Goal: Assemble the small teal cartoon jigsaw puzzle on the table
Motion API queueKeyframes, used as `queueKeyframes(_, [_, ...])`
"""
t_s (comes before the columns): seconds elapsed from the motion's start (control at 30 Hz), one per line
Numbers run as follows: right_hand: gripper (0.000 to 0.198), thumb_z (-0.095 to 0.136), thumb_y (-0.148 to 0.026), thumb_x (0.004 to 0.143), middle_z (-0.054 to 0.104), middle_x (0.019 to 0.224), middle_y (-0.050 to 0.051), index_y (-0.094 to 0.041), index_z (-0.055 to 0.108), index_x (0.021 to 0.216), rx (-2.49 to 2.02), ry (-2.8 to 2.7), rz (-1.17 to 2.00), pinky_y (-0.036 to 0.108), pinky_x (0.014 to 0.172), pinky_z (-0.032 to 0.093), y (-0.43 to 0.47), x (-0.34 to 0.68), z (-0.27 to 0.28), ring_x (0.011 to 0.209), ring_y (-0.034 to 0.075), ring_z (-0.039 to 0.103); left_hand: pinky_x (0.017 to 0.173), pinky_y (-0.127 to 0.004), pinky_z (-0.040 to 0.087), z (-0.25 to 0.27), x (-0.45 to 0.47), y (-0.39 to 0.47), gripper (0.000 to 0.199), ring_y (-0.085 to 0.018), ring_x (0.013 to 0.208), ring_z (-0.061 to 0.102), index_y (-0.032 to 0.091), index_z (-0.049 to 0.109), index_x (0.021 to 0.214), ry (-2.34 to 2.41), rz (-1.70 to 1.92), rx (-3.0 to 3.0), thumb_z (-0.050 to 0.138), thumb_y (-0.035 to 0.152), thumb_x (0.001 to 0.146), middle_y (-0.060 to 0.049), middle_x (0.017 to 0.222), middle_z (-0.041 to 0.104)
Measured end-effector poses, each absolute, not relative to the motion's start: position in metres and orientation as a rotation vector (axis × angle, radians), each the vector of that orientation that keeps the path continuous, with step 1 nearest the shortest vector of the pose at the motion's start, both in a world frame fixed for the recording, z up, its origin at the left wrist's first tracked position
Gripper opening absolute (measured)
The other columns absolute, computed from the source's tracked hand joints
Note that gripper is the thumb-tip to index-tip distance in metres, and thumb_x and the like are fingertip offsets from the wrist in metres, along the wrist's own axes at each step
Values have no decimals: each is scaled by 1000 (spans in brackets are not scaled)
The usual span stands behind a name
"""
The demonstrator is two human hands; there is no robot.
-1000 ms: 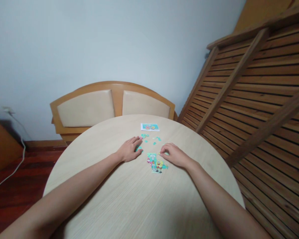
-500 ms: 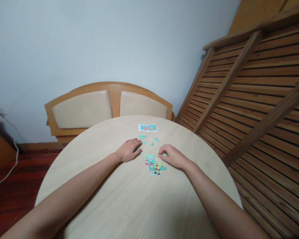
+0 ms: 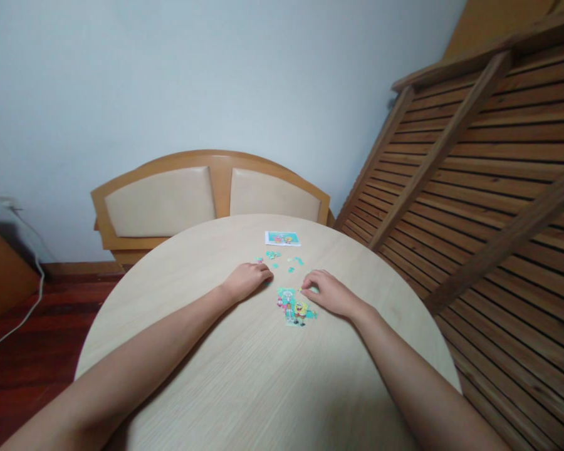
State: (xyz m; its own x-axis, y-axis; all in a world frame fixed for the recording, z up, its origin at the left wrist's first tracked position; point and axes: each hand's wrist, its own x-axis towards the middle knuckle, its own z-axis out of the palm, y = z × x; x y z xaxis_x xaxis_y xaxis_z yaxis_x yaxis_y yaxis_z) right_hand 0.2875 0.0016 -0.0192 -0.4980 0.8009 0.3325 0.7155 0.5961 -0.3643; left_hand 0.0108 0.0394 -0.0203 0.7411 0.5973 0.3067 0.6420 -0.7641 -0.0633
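- On the round pale-wood table (image 3: 207, 388), before you: one partly joined puzzle (image 3: 290, 308), lying flat between your two hands, nearer the right; teal ground, with a yellow square figure (image 3: 301, 310) among its printed characters.
- Your right hand (image 3: 329, 295), one: just beyond the puzzle's upper right corner, thumb and forefinger pinched together on a small yellowish piece (image 3: 300, 289), the other fingers curled in.
- Your left hand (image 3: 247, 281), one: palm down to the left of the puzzle, fingers bent and drawn together; you have a bit of teal piece (image 3: 267, 284) showing beneath the fingertips, though whether it is gripped or merely covered cannot be told.
- Loose pieces, mostly teal, scattered beyond your hands: a cluster (image 3: 272, 255), a pinkish-teal piece (image 3: 259, 260) near your left knuckles, a curved group (image 3: 297, 260) to the right, and two small singles, one near your left fingers (image 3: 275, 266), one between your hands (image 3: 291, 270).
- Picture card (image 3: 282, 238), one: flat beyond the loose pieces, white-edged, teal, with printed figures.
- Behind the table: wooden backboard (image 3: 222, 181) with two cream panels (image 3: 162, 203), against a pale wall (image 3: 207, 75).
- To your right: slatted wooden frame (image 3: 455, 163), leaning.
- To your left: white cable (image 3: 41, 282) above dark red floorboards (image 3: 9, 313).
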Motion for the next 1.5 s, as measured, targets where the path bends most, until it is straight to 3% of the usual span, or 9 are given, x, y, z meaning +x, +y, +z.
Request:
queueKeyframes(0.23, [7,65,-26,87,68,90,4,-20,66,85,-1195,-2355,246,34,84,45,-1,287,-17,89,20,61,79,-33,52,-7,16,30,16,-22,91,66,16,66,96,-890,-376,-2657,51,19,95,-9,93,70])
queueKeyframes(0.43, [7,64,-26,87,69,91,5,-19,67,85,-1184,-2359,265,33,84,45,-1,288,-16,90,20,61,83,-29,52,-4,24,9,26,-18,92,67,18,69,107,-1125,-841,-2934,49,13,90,-6,104,73])
queueKeyframes(0.63, [8,65,-26,87,69,91,5,-19,68,87,-1201,-2384,242,35,86,45,-2,288,-14,90,21,61,66,-24,50,-25,25,-7,18,-14,70,64,16,71,92,-1411,-1175,-3114,54,24,88,-2,82,73])
queueKeyframes(0.77, [8,64,-27,87,68,92,6,-19,69,88,-1224,-2403,210,35,86,44,-5,287,-12,92,21,61,65,-22,48,-27,26,-15,14,-13,69,62,16,69,85,-1357,-1159,-3172,55,19,85,-1,79,71])
queueKeyframes(1.0, [19,65,-35,88,69,101,7,-21,69,100,-1103,-2465,248,35,90,44,-15,275,-4,98,22,60,65,-22,47,-24,27,-21,13,-13,71,61,18,69,89,-1343,-1075,-3162,57,20,87,-1,84,70])
queueKeyframes(1.13, [34,69,-45,85,68,110,6,-24,69,111,-996,-2531,314,37,98,42,-21,268,-2,107,24,59,72,-23,48,-24,27,-23,12,-14,78,62,19,68,89,-1192,-1066,-3188,56,21,90,-2,86,69])
queueKeyframes(1.5, [34,72,-39,81,68,113,7,-25,70,112,-1004,-2528,342,39,101,42,-19,267,-6,108,24,59,93,-30,47,-14,18,-24,21,-18,100,64,23,69,99,-724,-698,-3329,48,24,98,-6,104,71])
